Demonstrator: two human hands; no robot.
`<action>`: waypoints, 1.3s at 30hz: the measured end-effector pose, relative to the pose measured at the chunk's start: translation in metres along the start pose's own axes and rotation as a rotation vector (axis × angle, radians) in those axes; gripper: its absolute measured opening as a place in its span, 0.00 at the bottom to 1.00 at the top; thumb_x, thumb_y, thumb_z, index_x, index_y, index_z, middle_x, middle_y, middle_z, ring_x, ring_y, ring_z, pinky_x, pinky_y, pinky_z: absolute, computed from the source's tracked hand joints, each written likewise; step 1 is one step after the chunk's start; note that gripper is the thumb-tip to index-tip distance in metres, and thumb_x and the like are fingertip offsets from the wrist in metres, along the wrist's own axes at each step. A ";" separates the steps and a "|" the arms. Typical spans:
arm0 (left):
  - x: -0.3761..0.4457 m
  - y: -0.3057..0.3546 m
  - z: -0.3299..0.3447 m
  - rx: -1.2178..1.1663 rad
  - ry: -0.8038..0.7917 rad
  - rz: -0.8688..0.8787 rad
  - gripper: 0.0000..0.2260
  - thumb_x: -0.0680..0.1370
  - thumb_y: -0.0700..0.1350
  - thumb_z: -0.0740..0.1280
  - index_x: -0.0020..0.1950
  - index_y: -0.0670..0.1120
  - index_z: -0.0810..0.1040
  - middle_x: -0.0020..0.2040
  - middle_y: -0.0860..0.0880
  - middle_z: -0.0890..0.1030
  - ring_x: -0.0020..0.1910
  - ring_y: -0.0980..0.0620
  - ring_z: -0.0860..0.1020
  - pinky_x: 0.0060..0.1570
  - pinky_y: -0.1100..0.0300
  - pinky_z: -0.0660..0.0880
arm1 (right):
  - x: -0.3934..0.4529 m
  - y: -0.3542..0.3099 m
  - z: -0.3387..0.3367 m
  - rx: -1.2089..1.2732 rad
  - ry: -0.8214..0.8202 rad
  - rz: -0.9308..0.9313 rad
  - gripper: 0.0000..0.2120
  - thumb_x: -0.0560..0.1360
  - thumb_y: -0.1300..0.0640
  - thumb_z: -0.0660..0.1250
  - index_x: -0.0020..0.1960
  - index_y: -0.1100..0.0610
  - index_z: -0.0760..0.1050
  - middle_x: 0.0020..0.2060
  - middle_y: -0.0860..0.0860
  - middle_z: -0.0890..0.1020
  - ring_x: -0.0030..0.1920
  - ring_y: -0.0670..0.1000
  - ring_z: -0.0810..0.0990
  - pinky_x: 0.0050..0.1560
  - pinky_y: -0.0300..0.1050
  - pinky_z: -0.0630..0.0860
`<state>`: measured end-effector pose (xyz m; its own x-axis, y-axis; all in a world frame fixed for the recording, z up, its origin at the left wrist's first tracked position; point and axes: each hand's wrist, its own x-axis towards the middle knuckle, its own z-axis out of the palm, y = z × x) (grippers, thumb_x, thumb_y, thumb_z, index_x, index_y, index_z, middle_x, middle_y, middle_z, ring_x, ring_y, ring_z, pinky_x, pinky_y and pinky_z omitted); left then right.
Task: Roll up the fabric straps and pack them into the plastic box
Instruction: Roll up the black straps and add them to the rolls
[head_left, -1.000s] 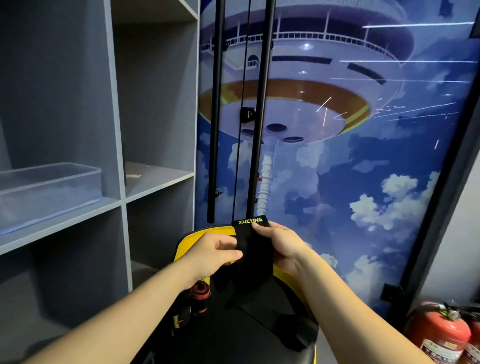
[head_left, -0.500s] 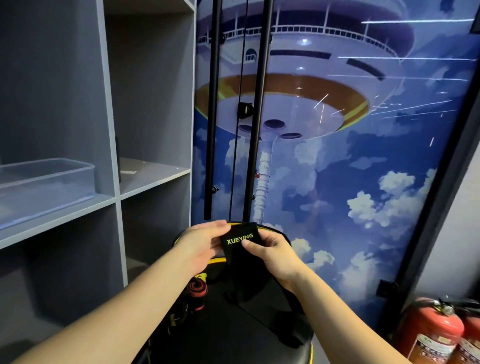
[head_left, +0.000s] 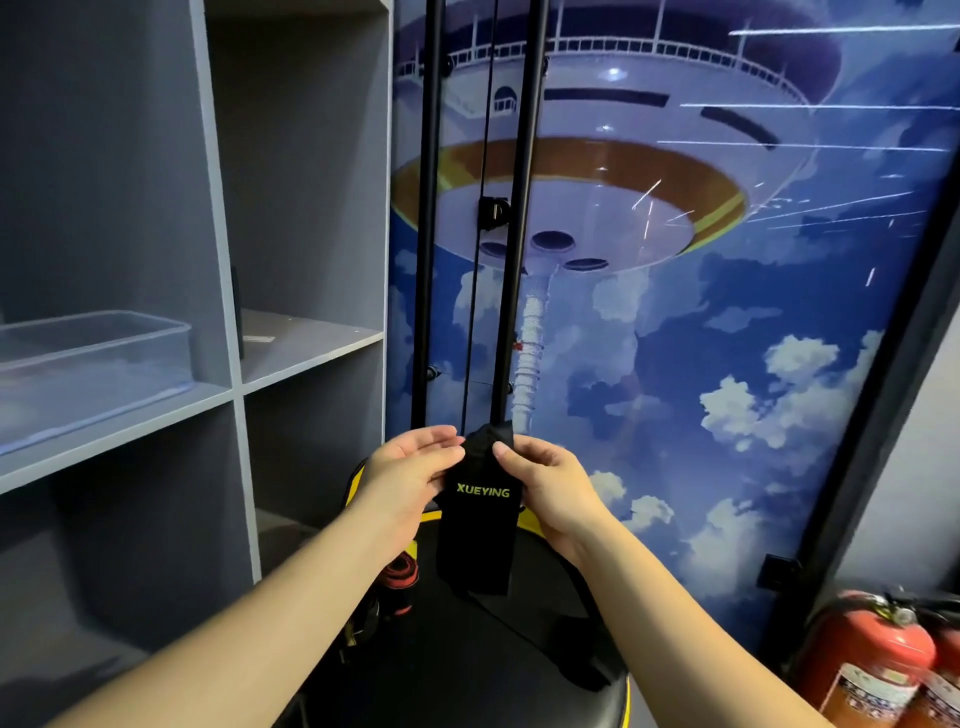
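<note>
- The black strap (head_left: 475, 512) with the green word XUEYING on it now hangs down long between the two hands; half a second ago the word sat right at the top edge, and now it is lower, with a bunched bit of cloth above it
- The left hand (head_left: 410, 480) pinches the top left side of the strap, with thumb and fingers curled onto the cloth
- The right hand (head_left: 553, 486) pinches the top right side, its thumb pressed on the front of the strap
- Both hands have come up higher than a second ago, so more of the strap is off the stool
- I think the top end is being folded over to start the roll; the strap is not rolled yet, so this job is only just starting
- The bottom end of the strap hangs just above the black stool (head_left: 467, 670), which has a yellow rim
- A red and black strap (head_left: 397, 577) lies on the left side of the stool, near the left arm, and still needs rolling
- The clear plastic box (head_left: 93, 358) sits on a grey shelf (head_left: 119, 421) well off to the left; nothing can be seen in it
- Two black poles (head_left: 511, 218) stand up behind the hands
- The wall behind shows a big picture of a flying ship (head_left: 597, 171) in a blue sky with white clouds
- Red fire extinguishers (head_left: 867, 660) stand low on the right
</note>
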<state>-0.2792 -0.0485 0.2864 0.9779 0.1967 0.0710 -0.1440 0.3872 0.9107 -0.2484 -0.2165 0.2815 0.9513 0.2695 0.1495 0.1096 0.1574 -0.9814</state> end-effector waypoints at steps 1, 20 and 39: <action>0.000 0.001 -0.003 0.012 0.002 -0.001 0.10 0.77 0.31 0.68 0.57 0.39 0.81 0.51 0.41 0.86 0.52 0.45 0.85 0.52 0.55 0.81 | 0.000 0.001 -0.002 0.004 -0.018 -0.002 0.09 0.80 0.56 0.68 0.57 0.58 0.83 0.53 0.59 0.85 0.56 0.60 0.84 0.58 0.56 0.80; 0.003 -0.012 -0.032 1.369 0.046 0.411 0.19 0.73 0.63 0.72 0.62 0.60 0.82 0.60 0.60 0.80 0.65 0.52 0.71 0.61 0.53 0.64 | -0.002 0.002 -0.022 0.465 -0.198 0.101 0.11 0.73 0.61 0.65 0.55 0.60 0.77 0.44 0.56 0.77 0.43 0.55 0.77 0.48 0.51 0.73; 0.006 -0.017 -0.038 1.058 0.167 0.405 0.07 0.76 0.49 0.75 0.51 0.50 0.88 0.51 0.54 0.87 0.48 0.58 0.79 0.51 0.64 0.70 | -0.004 0.014 -0.029 0.283 -0.056 0.026 0.08 0.81 0.58 0.61 0.47 0.58 0.77 0.40 0.54 0.78 0.41 0.52 0.78 0.50 0.52 0.72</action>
<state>-0.2768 -0.0196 0.2559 0.8451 0.2817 0.4543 -0.1670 -0.6681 0.7251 -0.2421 -0.2428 0.2639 0.9344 0.3279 0.1391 -0.0066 0.4064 -0.9137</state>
